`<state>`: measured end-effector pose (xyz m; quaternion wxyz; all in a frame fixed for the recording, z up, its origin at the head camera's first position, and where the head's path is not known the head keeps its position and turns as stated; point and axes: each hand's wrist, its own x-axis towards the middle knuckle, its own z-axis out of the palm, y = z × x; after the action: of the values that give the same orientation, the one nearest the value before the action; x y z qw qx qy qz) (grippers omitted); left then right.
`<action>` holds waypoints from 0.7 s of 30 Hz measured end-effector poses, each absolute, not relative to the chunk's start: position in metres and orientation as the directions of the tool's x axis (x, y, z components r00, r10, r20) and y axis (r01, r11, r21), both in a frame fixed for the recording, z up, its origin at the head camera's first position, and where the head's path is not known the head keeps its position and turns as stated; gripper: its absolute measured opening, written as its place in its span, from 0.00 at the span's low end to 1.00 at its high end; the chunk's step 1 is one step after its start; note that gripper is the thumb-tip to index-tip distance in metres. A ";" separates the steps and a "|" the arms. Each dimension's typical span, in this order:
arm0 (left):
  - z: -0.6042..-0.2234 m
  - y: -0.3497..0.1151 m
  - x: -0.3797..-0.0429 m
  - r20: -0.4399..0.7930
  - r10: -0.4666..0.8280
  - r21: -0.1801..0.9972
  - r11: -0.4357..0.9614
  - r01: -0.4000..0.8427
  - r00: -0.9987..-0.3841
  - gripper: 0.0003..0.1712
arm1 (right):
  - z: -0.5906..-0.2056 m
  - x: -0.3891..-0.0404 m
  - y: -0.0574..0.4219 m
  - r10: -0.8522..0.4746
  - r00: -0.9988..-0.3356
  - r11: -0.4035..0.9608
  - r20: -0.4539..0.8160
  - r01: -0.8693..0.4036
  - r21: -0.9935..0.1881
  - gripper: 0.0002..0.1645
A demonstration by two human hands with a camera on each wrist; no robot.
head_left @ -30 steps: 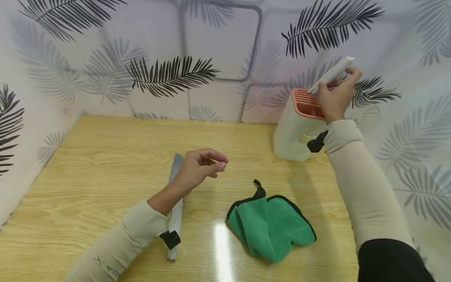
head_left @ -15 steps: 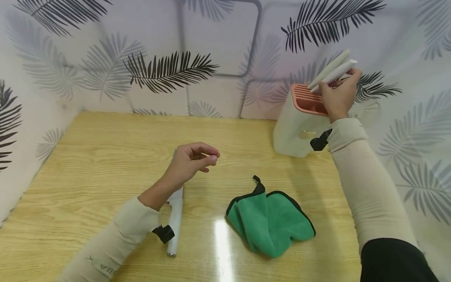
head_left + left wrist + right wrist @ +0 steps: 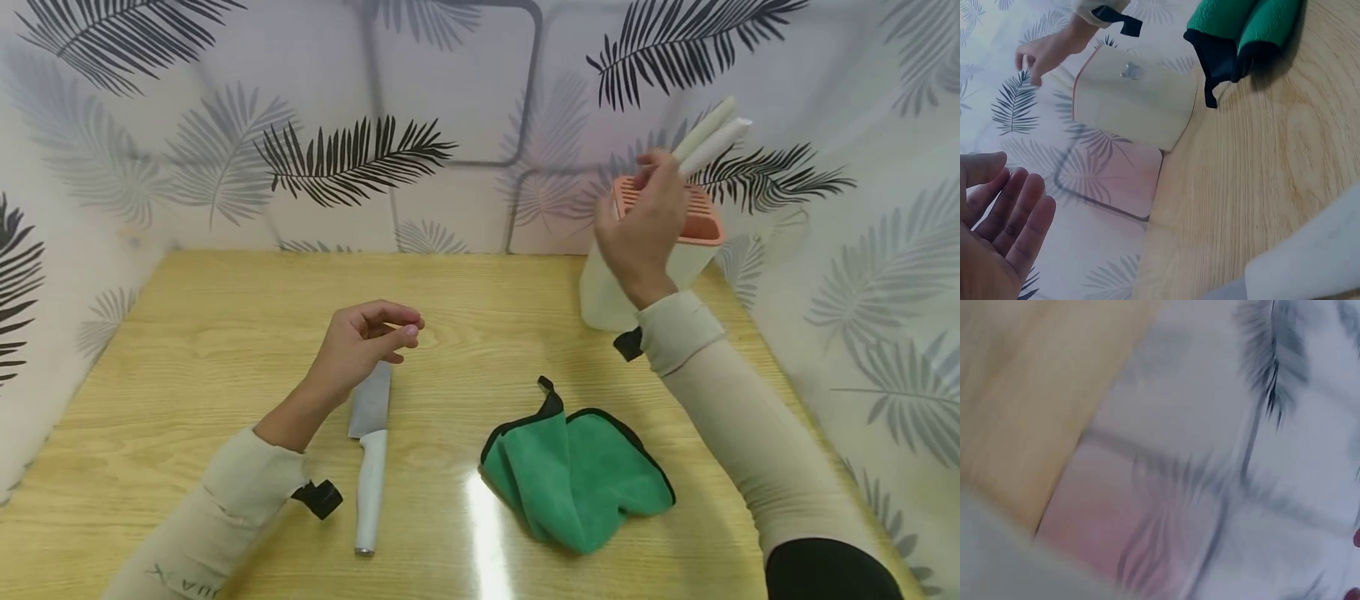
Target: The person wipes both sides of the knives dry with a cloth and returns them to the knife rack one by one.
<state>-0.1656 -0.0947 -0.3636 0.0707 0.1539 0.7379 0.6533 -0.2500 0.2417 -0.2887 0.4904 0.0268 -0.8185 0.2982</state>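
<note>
Two pale handles (image 3: 717,143) stick up at a slant from the slotted orange top of a cream knife block (image 3: 609,292) at the back right. In front of that block and left of the handles is my right hand (image 3: 647,221), fingers loosely bent and holding nothing; the left wrist view shows the same hand (image 3: 1054,53) apart from the block. My left hand (image 3: 362,343) hovers over the table, fingers relaxed, thumb close to the fingertips, nothing between them. Below it lies a broad-bladed kitchen knife (image 3: 371,487) with a white handle, its blade tip partly hidden by the hand.
A crumpled green cloth (image 3: 581,492) with black edging lies on the wooden table (image 3: 225,333), right of the knife. Leaf-patterned wall covering (image 3: 450,200) borders the table at the back and both sides. The right wrist view is blurred.
My right hand has let go of the white handle in the block and moved left. My left hand has drifted left, uncovering more of the kitchen knife.
</note>
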 end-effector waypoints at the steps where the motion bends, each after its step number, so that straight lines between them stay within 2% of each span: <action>1: -0.365 -0.096 -0.166 0.096 0.317 0.985 0.105 0.135 -0.944 0.16 | -0.293 -0.244 0.228 0.180 -0.556 0.815 0.812 -0.378 -0.439 0.24; 3: -0.366 -0.099 -0.165 0.099 0.314 0.982 0.120 0.143 -0.944 0.16 | -0.303 -0.230 0.202 0.038 -0.655 0.795 0.755 -0.437 -0.420 0.22; 6: -0.366 -0.104 -0.164 0.123 0.319 0.963 0.189 0.190 -0.940 0.18 | -0.318 -0.210 0.167 -0.169 -0.803 0.790 0.572 -0.457 -0.408 0.20; 9: -0.366 -0.110 -0.161 0.158 0.345 0.914 0.304 0.269 -0.925 0.22 | -0.333 -0.194 0.138 -0.369 -0.870 0.790 0.328 -0.479 -0.383 0.14; 12: -0.366 -0.116 -0.157 0.185 0.370 0.849 0.406 0.337 -0.910 0.24 | -0.349 -0.181 0.112 -0.504 -0.859 0.778 0.092 -0.498 -0.382 0.09; 16: -0.368 -0.124 -0.154 0.171 0.371 0.803 0.485 0.347 -0.913 0.24 | -0.368 -0.166 0.086 -0.574 -0.806 0.768 -0.146 -0.468 -0.437 0.08; 18: -0.369 -0.127 -0.153 0.164 0.369 0.784 0.514 0.347 -0.915 0.24 | -0.375 -0.159 0.076 -0.574 -0.784 0.779 -0.237 -0.435 -0.451 0.13; 21: -0.369 -0.131 -0.151 0.162 0.360 0.757 0.551 0.350 -0.919 0.23 | -0.383 -0.150 0.062 -0.544 -0.767 0.816 -0.341 -0.388 -0.428 0.26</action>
<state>-0.1512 -0.1305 -0.3692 0.0059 0.2015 0.8807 0.4286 -0.1502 0.0619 -0.3831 -0.2306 0.2518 -0.9246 0.1689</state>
